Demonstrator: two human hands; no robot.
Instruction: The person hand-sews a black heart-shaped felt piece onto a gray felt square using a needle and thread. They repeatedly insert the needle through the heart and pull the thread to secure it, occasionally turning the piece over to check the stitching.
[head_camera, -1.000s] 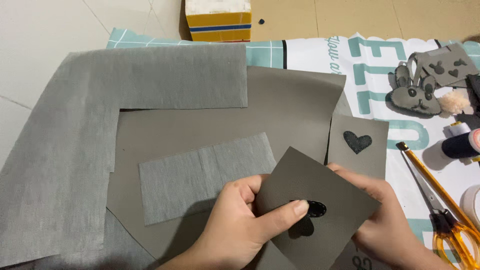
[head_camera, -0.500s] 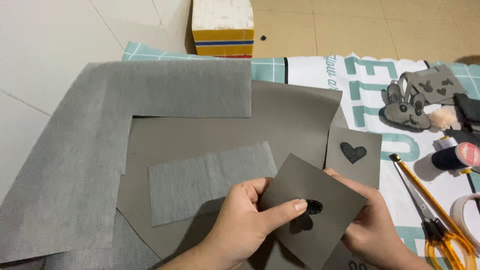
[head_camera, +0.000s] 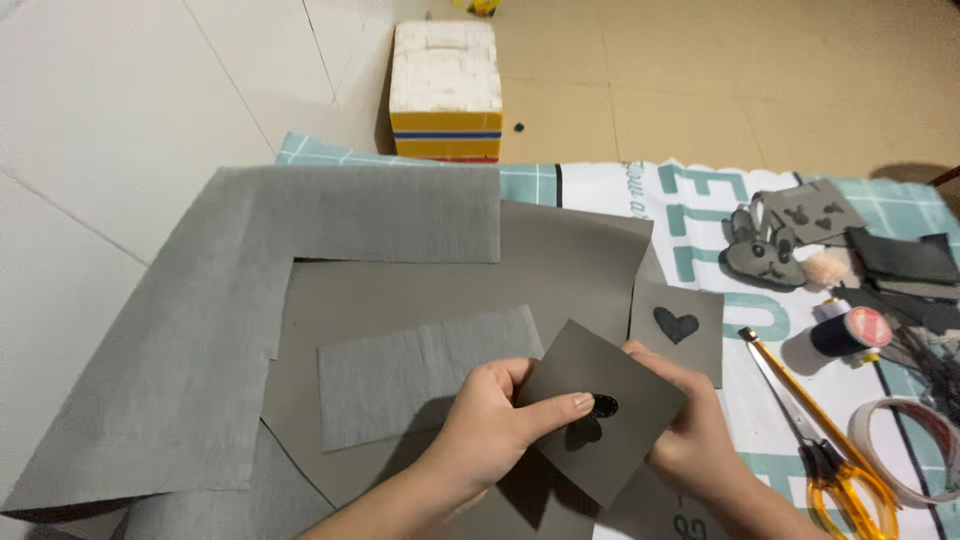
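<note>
My left hand (head_camera: 490, 425) and my right hand (head_camera: 690, 430) hold one dark grey square sheet (head_camera: 625, 385) between them, tilted like a diamond. The left thumb presses a small black heart-shaped piece (head_camera: 598, 408) near the sheet's middle. My right hand grips the sheet's right edge from behind. Just beyond lies a second grey square (head_camera: 700, 355) with a black heart (head_camera: 676, 324) on it.
Large grey felt sheets (head_camera: 250, 300) and a rectangular grey strip (head_camera: 420, 375) cover the floor at left. Yellow-handled scissors (head_camera: 815, 430), a thread spool (head_camera: 850, 332), a tape roll (head_camera: 915, 450) and grey felt cut-outs (head_camera: 790, 235) lie right. A white, yellow-banded box (head_camera: 445, 90) stands behind.
The view has tilted down and back, so everything sits lower in frame. Both hands keep the same hold on the square sheet, with the thumb still on the black heart.
</note>
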